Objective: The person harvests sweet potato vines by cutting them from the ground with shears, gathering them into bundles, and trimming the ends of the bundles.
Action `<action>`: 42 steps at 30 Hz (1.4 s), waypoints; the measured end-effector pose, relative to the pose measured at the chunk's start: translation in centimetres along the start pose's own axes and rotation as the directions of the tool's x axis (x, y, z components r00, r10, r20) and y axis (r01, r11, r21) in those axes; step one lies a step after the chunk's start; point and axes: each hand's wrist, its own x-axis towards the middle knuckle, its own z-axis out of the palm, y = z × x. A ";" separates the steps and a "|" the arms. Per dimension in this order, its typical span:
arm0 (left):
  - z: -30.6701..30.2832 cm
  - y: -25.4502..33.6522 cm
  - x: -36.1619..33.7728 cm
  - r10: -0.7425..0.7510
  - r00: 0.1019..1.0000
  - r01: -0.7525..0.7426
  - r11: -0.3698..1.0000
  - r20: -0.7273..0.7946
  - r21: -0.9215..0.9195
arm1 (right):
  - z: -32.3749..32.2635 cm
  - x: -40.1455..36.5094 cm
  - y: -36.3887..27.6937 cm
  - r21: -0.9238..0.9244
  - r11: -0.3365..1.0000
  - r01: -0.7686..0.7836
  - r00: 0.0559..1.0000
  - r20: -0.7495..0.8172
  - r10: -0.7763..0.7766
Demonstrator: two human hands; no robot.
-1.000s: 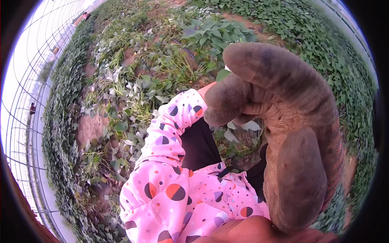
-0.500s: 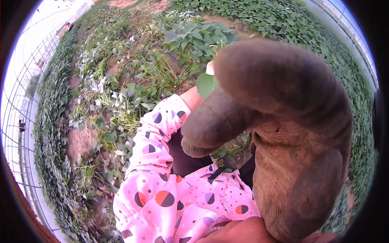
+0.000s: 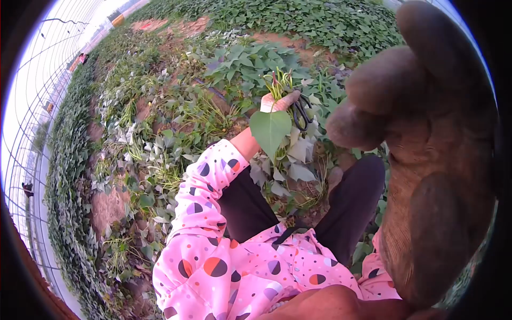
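In the middle of the head view, my left hand (image 3: 269, 103) is closed around a bunch of leaf stems (image 3: 278, 82), cut ends upward. A broad green heart-shaped leaf (image 3: 271, 130) and paler leaves (image 3: 301, 160) hang below the fist. Black loops (image 3: 302, 113), perhaps scissor handles or a cord, hang against the right side of the bunch. My right hand (image 3: 421, 138) wears a brown, soil-stained knit glove and is raised close to the camera at the right. Its fingers are bent and apart from the thumb, with nothing visible between them.
Leafy vines (image 3: 320, 21) cover the ground ahead and on both sides. Trimmed, wilted plants and bare soil (image 3: 109, 202) lie to the left. A wire fence (image 3: 32, 133) runs along the left edge. My dark trouser legs (image 3: 352, 202) are bent below my hands.
My gloved right hand has moved right and up, away from the left hand. The bunch and black loops it covered now show. My left hand stays nearly in place.
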 end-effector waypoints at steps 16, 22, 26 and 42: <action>3.0 -1.8 -0.2 -0.078 0.996 0.069 0.974 0.034 0.216 | -8.9 -6.9 22.8 -0.878 0.304 -0.369 0.686 -0.037 0.726; 3.7 -3.9 2.2 -0.034 0.999 0.033 0.995 0.011 0.097 | -11.0 -6.9 23.7 -0.665 0.482 -0.570 0.683 -0.058 0.728; 3.4 -4.6 4.1 -0.233 0.966 0.234 0.972 0.108 0.006 | -11.8 -6.9 24.0 -0.554 0.599 -0.578 0.697 0.047 0.716; 4.5 -7.4 3.3 -0.091 0.996 0.090 0.895 -0.018 0.437 | -14.6 -8.0 21.5 -0.683 0.345 -0.643 0.699 -0.341 0.628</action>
